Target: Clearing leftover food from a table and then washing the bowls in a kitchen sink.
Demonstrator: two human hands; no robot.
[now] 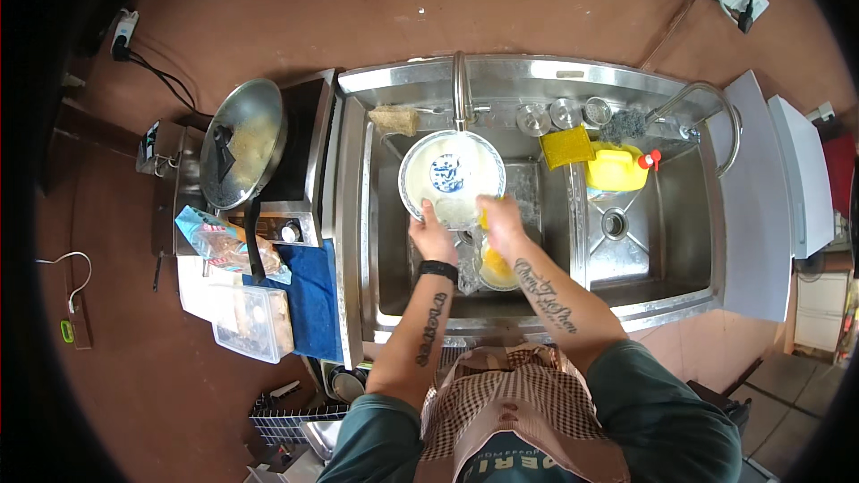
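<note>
A white bowl [479,165] with a blue pattern in its middle and a blue rim band is held under the faucet [460,94], over the left sink basin. My left hand [432,234] grips its near edge, thumb on the inside. My right hand [504,225] is closed on a yellow sponge [484,215], mostly hidden by the fingers, at the bowl's near right rim. Water seems to run into the bowl. Below my right wrist, a smaller bowl [501,283] with something yellow in it sits in the basin, partly covered by my arm.
On the divider lie a yellow scouring pad [566,148] and a yellow jug [617,167] with a red cap. Several glasses [565,113] and a grey scrubber [625,126] line the back ledge, a tan sponge [394,120] at its left. Left stands a lidded pan [243,143] on a cooktop.
</note>
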